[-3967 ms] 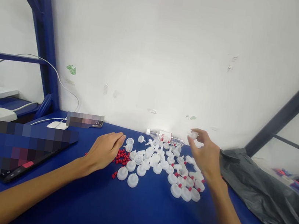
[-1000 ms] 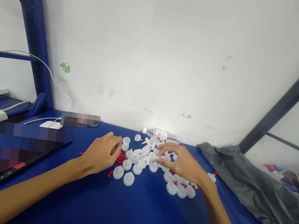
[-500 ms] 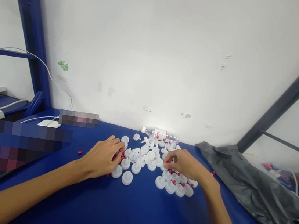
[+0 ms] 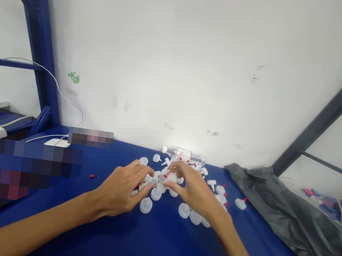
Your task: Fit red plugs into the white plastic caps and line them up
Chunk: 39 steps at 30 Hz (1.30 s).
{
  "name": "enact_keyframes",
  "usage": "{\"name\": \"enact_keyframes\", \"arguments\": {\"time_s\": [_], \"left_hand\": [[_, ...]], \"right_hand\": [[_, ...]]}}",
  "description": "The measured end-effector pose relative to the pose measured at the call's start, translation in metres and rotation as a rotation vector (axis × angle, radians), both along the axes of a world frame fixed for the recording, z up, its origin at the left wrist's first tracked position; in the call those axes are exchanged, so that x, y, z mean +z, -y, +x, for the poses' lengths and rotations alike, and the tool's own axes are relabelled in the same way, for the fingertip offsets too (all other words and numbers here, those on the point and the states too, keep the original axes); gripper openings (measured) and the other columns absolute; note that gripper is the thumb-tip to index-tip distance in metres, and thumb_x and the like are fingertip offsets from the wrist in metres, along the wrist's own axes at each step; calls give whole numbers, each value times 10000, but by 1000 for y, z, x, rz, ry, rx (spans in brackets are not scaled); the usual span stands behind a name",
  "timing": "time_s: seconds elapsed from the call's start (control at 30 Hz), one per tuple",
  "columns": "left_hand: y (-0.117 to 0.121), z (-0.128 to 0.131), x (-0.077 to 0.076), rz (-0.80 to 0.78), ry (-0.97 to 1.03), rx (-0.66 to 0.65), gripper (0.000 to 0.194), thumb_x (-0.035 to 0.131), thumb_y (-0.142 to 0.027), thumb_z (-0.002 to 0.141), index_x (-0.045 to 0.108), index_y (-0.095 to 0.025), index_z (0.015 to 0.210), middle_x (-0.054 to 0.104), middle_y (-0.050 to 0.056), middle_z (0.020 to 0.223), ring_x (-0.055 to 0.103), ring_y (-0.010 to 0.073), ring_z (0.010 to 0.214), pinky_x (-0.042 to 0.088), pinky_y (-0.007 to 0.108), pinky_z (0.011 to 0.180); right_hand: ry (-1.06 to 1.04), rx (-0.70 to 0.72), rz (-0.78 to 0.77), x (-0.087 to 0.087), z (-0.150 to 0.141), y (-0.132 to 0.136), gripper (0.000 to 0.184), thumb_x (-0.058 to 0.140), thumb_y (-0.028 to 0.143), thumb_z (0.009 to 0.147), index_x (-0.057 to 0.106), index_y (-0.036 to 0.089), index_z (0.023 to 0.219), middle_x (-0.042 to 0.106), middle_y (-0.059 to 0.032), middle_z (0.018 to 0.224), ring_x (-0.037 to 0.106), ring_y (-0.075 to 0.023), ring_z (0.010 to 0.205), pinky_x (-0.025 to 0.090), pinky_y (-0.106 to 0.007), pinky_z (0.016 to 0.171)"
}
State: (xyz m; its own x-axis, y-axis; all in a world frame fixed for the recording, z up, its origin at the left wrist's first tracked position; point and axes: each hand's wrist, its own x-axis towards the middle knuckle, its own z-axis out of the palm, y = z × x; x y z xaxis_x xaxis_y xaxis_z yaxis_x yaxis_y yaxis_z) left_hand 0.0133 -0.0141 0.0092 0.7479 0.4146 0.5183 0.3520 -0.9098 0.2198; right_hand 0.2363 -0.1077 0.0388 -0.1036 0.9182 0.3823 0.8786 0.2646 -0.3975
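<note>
Over the middle of the blue counter (image 4: 141, 247), the right hand (image 4: 197, 191) pinches a frosted white piece (image 4: 171, 180) between thumb and fingertips, a red bit (image 4: 165, 176) showing at its near-left side. I can't tell from here whether the red is seated on it. The left hand (image 4: 119, 188) faces it, thumb and fingers curved and parted around another pale part; whether it grips that one, I can't tell. To me it looks like handling of one small part at a time, and any move now would call for a light, exact fingertip grip, since the discs look smooth and could slide.

Beneath and around the hands lie the loose white discs (image 4: 146, 205), round-rimmed with stubby spouts, matt and milky like moulded plastic. One red-tipped disc (image 4: 240, 204) sits apart, beside a crumpled, dull grey bag (image 4: 269, 199). A lone red cap (image 4: 92, 176) rests off to the left. Behind, a clear ribbed bottle (image 4: 183, 154) lies on its side by the scuffed wall (image 4: 168, 59).
</note>
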Motion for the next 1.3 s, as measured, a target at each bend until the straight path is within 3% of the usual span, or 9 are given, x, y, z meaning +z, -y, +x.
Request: {"name": "enact_keyframes", "arguments": {"time_s": [0.2, 0.33, 0.5, 0.63, 0.77, 0.87, 0.97, 1.17, 1.3], "left_hand": [[0, 3, -2, 62, -112, -23, 240, 399, -355, 1013, 538, -209, 883, 612, 31, 854, 517, 184, 776, 339, 277, 562], [-3, 0, 1, 93, -142, -124, 277, 343, -321, 1034, 532, -205, 868, 612, 31, 854, 511, 177, 764, 326, 287, 572], [0, 1, -1, 89, -77, -172, 317, 290, -242, 1018, 501, -194, 787, 564, 20, 750, 470, 166, 688, 295, 296, 572], [3, 8, -3, -193, 92, -76, 394, 283, -345, 1031, 457, -191, 713, 499, -11, 670, 432, 144, 621, 303, 291, 592], [-12, 3, 0, -589, 304, 19, 450, 229, -461, 1027, 281, -216, 654, 319, -47, 566, 310, 124, 523, 261, 272, 514], [-29, -6, 4, -344, 255, 133, 409, 291, -408, 1016, 325, -211, 659, 354, -40, 589, 342, 136, 556, 265, 285, 559], [-37, -9, 4, -111, 57, 189, 304, 375, -321, 979, 439, -207, 704, 458, -15, 643, 443, 169, 646, 301, 299, 617], [-27, -3, -2, -85, -107, 145, 154, 429, -257, 939, 546, -224, 845, 601, 14, 801, 520, 208, 823, 346, 289, 603], [-25, -3, -4, -91, -146, 90, 152, 446, -238, 926, 591, -229, 878, 629, 15, 851, 526, 207, 845, 369, 289, 602]], "right_hand": [[-61, 182, 33, -10, -30, 0, 383, 690, 404, 885, 492, 306, 1198, 684, -16, 1145, 671, -213, 1062, 526, -343, 887], [-152, 188, 7, -10, -30, 1, 365, 700, 415, 874, 498, 314, 1161, 692, 4, 1131, 692, -199, 1042, 532, -316, 852], [-6, 160, 144, -9, -33, -1, 346, 722, 446, 852, 559, 293, 1116, 743, 0, 1037, 682, -210, 969, 484, -359, 900], [204, 95, 334, -9, -28, -6, 255, 658, 389, 918, 620, 267, 1139, 755, -43, 956, 671, -221, 875, 458, -402, 907], [339, -89, 357, -7, 5, -9, 204, 598, 264, 953, 659, 256, 1147, 744, -68, 896, 662, -247, 906, 448, -444, 935], [182, -173, 183, -3, 31, -6, 133, 619, 339, 929, 675, 263, 1022, 730, -53, 1038, 650, -261, 988, 476, -448, 904], [56, -65, -27, 2, 37, -2, 182, 636, 434, 899, 681, 267, 952, 681, -40, 1218, 601, -272, 1141, 452, -469, 972], [34, 55, -167, 7, 22, 3, 250, 636, 528, 877, 746, 306, 848, 667, -8, 1243, 554, -276, 1220, 416, -469, 1029], [21, -75, -19, 3, 35, -3, 336, 535, 547, 936, 731, 288, 1021, 705, -40, 1164, 615, -263, 1119, 463, -419, 970]]}}
